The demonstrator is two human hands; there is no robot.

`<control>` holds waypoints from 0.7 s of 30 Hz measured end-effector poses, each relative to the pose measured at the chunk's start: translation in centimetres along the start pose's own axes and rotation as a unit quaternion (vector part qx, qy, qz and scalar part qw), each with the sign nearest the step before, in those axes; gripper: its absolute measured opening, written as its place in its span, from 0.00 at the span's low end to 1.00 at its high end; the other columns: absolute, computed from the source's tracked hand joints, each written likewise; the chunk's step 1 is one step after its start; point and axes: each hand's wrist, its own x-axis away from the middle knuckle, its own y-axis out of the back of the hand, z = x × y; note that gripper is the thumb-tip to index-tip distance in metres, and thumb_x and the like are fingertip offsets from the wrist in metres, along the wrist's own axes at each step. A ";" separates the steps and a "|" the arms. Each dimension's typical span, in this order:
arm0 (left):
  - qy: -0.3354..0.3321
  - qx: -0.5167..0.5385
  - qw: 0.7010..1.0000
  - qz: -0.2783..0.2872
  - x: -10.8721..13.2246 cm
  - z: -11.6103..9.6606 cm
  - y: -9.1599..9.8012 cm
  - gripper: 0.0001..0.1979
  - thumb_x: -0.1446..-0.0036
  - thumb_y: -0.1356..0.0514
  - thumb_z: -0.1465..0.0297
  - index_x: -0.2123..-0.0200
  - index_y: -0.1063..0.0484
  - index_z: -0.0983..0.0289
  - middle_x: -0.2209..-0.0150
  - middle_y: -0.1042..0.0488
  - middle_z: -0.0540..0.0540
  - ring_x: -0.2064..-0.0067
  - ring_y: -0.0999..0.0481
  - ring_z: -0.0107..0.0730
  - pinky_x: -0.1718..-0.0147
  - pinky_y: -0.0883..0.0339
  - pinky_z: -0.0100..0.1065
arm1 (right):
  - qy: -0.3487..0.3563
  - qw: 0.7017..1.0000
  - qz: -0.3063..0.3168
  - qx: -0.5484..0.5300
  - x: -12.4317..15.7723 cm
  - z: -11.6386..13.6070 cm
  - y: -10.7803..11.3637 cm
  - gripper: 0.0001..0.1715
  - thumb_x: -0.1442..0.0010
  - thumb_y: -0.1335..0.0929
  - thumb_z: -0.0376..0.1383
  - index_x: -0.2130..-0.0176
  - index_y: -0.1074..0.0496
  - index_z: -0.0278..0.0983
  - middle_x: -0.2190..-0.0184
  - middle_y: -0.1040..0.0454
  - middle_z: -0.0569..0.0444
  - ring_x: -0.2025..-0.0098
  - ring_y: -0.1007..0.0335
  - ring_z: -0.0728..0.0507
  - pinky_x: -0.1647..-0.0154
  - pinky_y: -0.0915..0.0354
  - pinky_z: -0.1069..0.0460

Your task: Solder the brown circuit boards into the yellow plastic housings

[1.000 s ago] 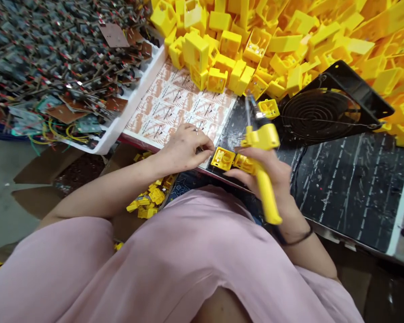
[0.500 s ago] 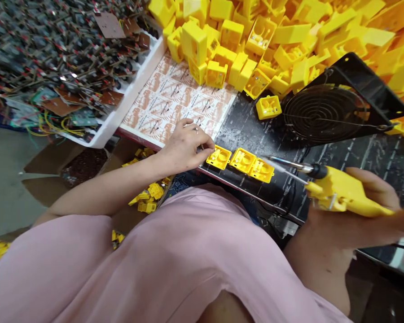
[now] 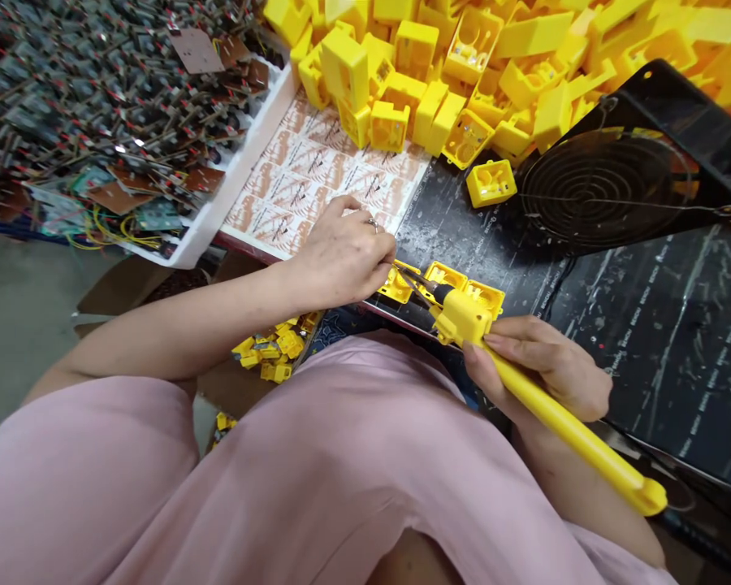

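Observation:
My right hand (image 3: 542, 366) is wrapped round the handle of a yellow soldering gun (image 3: 468, 315), which points left. Its metal tip and a thin feed tube reach into the leftmost of three small open yellow plastic cases (image 3: 397, 286), lying in a row along the bench edge. Closed fingers of my left hand (image 3: 348, 253) press at that case's left rim; whatever they pinch is hidden beneath them. The middle case (image 3: 447, 276) is partly covered by the tool. Behind the tool's body sits the right case (image 3: 488, 297), close beside the middle one.
Many yellow cases (image 3: 414, 49) are heaped at the back. A black fan (image 3: 615, 179) stands at the right, near a single case (image 3: 492, 184). At left, a white foam tray (image 3: 201, 231) holds piled circuit boards (image 3: 127, 106). More yellow parts (image 3: 277, 349) lie below the bench edge.
My right hand has swung the soldering gun left and turned it, bringing its tip from right of the row into the leftmost case. My left hand stays at that case.

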 end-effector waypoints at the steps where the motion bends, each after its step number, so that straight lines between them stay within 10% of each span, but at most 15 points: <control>1: -0.007 -0.014 1.000 0.011 -0.1 0.0 0.1 0.14 0.41 0.47 0.67 0.70 0.22 0.60 0.74 0.25 0.55 0.62 0.23 0.43 0.43 0.35 0.55 | 0.005 1.000 0.005 0.002 -0.1 0.0 0.0 0.13 0.42 0.23 0.33 0.64 0.29 0.43 0.71 0.20 0.58 0.73 0.22 0.47 0.78 0.29 0.54; 9: -0.033 -0.044 0.997 0.047 -0.7 -0.1 0.6 0.15 0.42 0.48 0.68 0.70 0.21 0.62 0.72 0.23 0.56 0.59 0.22 0.46 0.40 0.35 0.56 | 0.075 0.996 0.053 0.004 -0.7 -0.1 0.6 0.14 0.42 0.24 0.29 0.62 0.30 0.44 0.71 0.20 0.59 0.73 0.23 0.49 0.77 0.29 0.54; 21: -0.053 -0.103 0.991 0.070 -0.8 0.3 1.1 0.19 0.35 0.51 0.66 0.69 0.21 0.61 0.73 0.22 0.54 0.61 0.23 0.40 0.44 0.36 0.47 | -0.035 0.996 -0.075 -0.042 0.4 -0.1 0.9 0.18 0.44 0.23 0.25 0.57 0.22 0.43 0.68 0.20 0.58 0.69 0.24 0.45 0.72 0.26 0.49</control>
